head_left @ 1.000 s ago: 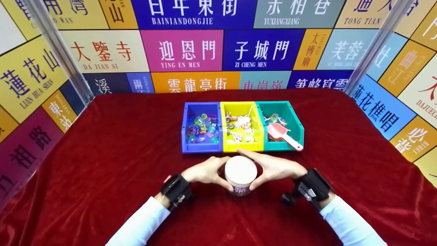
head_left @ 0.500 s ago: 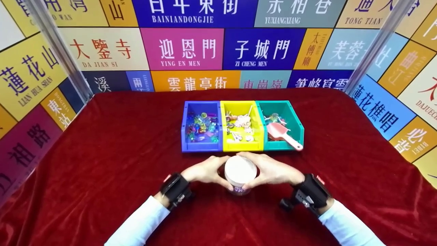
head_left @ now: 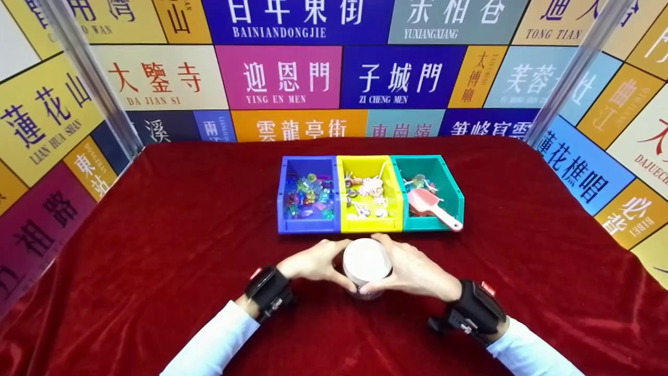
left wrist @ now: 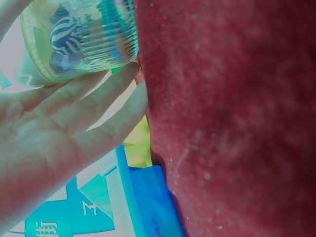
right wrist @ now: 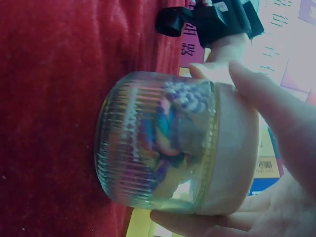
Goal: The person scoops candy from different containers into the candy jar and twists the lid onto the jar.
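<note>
Between both hands a clear ribbed jar [right wrist: 148, 143] stands upright on the red cloth, topped by a pale round lid [head_left: 367, 260]. Small striped, colourful pieces show inside through its wall. My left hand [head_left: 315, 261] holds the jar from the left, its thumb on the near side and its fingers along the glass. On the other side my right hand [head_left: 417, 271] grips the lid, thumb in front and fingers behind. The right wrist view shows the lid seated on the jar's mouth. In the left wrist view, only part of the jar is seen.
Just behind the hands stand a blue bin [head_left: 309, 225] with shiny beads, a yellow bin [head_left: 371, 225] with small pale pieces, and a green bin [head_left: 453, 196]. A pink scoop [head_left: 433, 207] lies in the green one. Printed panels and clear posts enclose the table.
My right hand has turned round the lid: its thumb slid left along the near edge, while its wrist came nearer and down. The left hand and jar stay in place.
</note>
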The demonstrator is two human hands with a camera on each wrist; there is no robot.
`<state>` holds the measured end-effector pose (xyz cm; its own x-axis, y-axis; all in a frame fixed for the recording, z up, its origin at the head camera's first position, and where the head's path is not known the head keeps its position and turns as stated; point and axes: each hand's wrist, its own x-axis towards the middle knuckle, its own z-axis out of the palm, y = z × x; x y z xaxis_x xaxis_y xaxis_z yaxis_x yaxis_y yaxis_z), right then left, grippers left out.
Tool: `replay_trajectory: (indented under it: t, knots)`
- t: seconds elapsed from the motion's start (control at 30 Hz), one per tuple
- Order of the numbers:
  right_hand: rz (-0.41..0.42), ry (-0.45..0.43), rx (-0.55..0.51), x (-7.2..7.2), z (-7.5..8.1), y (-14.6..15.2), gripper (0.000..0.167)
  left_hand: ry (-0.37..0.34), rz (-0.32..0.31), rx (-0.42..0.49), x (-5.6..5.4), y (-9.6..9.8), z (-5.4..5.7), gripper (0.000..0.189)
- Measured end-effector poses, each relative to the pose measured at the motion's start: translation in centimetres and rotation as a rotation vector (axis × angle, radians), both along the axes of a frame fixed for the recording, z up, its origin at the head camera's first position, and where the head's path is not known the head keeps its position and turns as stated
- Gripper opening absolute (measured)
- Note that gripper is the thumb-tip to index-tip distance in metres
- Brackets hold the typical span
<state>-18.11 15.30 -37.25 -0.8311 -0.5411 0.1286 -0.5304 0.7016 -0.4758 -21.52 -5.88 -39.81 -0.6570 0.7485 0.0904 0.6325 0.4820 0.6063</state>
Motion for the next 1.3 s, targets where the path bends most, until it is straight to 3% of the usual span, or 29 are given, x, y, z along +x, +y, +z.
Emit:
replay_trajectory:
  t: [0.1,0.23,0.33,0.43,0.63,0.77,1.03,1.3]
  knots:
    - [0.023,-0.072,0.0,-0.4,0.2,0.4,0.099,-0.014,0.003,-0.005,0.0,0.0,0.0,0.073]
    - [0.178,-0.149,-0.02,-1.6,0.3,1.3,0.104,-0.022,0.016,-0.021,0.0,0.0,0.0,0.073]
    - [0.286,-0.214,-0.055,-2.7,0.1,1.8,0.1,-0.023,0.024,-0.027,0.0,-0.1,0.1,0.073]
    - [0.333,-0.26,-0.072,-3.5,-0.1,2.1,0.097,-0.026,0.023,-0.028,0.0,0.0,0.1,0.074]
    - [0.394,-0.244,-0.08,-4.0,-0.4,2.0,0.085,-0.016,0.014,-0.024,0.0,0.0,-0.1,0.074]
    - [0.37,-0.2,-0.106,-3.6,-0.6,1.7,0.077,-0.008,0.01,-0.005,0.0,-0.1,-0.2,0.07]
    - [0.23,-0.054,-0.098,-2.2,-1.1,1.0,0.067,0.001,0.024,-0.007,0.1,-0.1,-0.1,0.069]
    - [0.154,0.016,-0.123,-1.4,-1.4,0.8,0.065,0.01,0.033,-0.013,0.2,0.0,0.0,0.068]
